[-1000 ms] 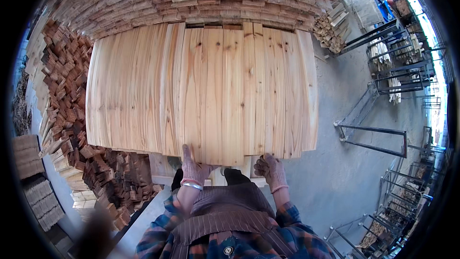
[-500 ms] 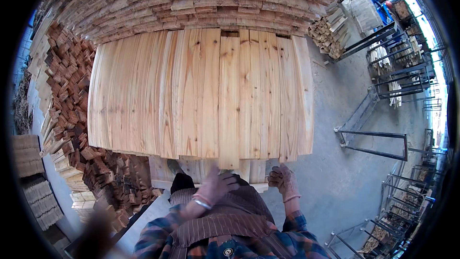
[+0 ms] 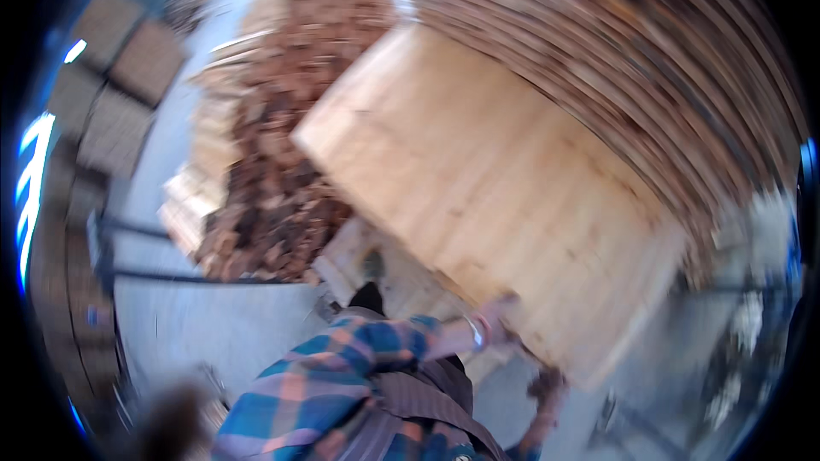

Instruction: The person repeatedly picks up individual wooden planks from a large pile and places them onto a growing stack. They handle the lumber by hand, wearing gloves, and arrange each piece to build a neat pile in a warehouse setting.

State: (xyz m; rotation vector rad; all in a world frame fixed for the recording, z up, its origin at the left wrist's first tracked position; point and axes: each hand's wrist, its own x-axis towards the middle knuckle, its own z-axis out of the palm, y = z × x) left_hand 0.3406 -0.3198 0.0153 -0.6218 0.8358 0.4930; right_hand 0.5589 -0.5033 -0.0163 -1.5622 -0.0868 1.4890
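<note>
A wide stack of pale, knotted wooden boards (image 3: 487, 188) lies slantwise before me, smeared by motion. My left hand (image 3: 495, 319), with a light band at the wrist, is at the near edge of the boards. Whether its fingers grip or merely touch that edge is lost in the blur. Farther right, my right hand (image 3: 548, 393) is beside the stack's near right corner. Its fingers look dark and smeared, and I cannot make out anything held in them.
Behind the boards rises a tall pile of rough planks (image 3: 598, 43). Reddish-brown wood blocks (image 3: 282, 154) are heaped at the left, with pale pieces (image 3: 201, 196) along their outer side. A dark metal frame (image 3: 213, 277) stands at lower left on the grey floor (image 3: 196, 324).
The view has swung left, so the board stack now appears slanted and farther right. My left hand has moved from in front of my apron to the boards' near edge.
</note>
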